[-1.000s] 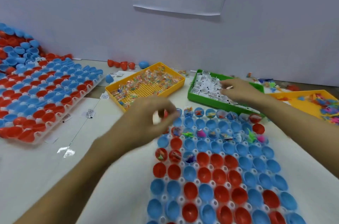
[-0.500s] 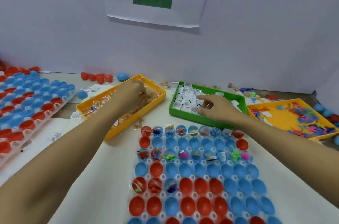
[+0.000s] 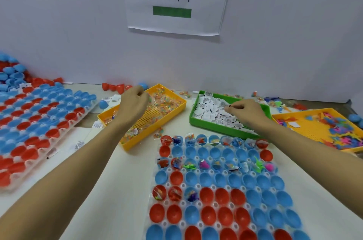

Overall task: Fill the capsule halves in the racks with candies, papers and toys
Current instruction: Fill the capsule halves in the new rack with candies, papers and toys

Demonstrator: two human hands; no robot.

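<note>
Both hands pinched supplies: left hand [image 3: 132,104] over the candy tray [image 3: 177,106], right hand [image 3: 247,111] over paper slips [image 3: 208,108]; the capsule rack [image 3: 222,186] lay nearer, below.

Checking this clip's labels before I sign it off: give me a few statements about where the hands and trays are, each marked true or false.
1. The left hand is over the yellow candy tray. True.
2. The right hand is in the toy tray. False: it is over the green paper tray, fingers at the slips.
3. Every capsule half in the near rack is filled. False: most are empty; only some far rows hold items.
4. A second rack of red and blue halves lies to the left. True.
</note>
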